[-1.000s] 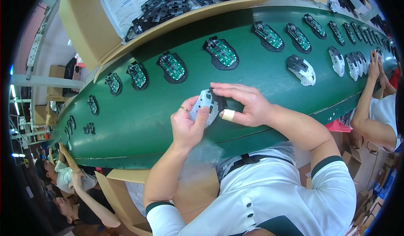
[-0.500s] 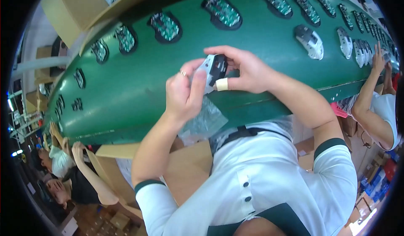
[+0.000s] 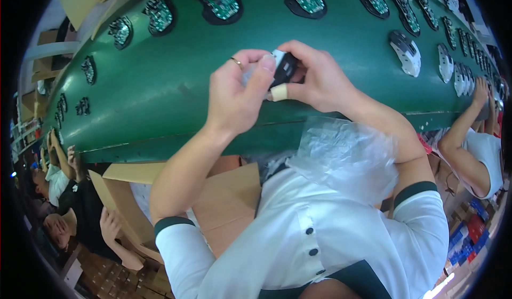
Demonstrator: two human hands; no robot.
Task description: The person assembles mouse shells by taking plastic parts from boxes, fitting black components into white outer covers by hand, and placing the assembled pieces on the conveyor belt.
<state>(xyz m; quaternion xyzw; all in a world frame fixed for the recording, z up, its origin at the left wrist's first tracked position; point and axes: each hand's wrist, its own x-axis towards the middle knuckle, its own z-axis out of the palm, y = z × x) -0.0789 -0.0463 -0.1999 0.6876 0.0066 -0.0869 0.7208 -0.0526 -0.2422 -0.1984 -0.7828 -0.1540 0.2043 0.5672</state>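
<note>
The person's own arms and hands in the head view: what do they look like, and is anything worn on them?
They are ordinary human arms, bare below short white sleeves with dark green cuffs. The left hand wears a thin ring; the right hand has a cream wrap around its thumb. Neither wears a glove.

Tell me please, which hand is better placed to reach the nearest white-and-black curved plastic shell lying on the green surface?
Probably the right hand: it is closer to that shell, with the left hand farther across. Both hands grip a white-and-black plastic piece.
</note>
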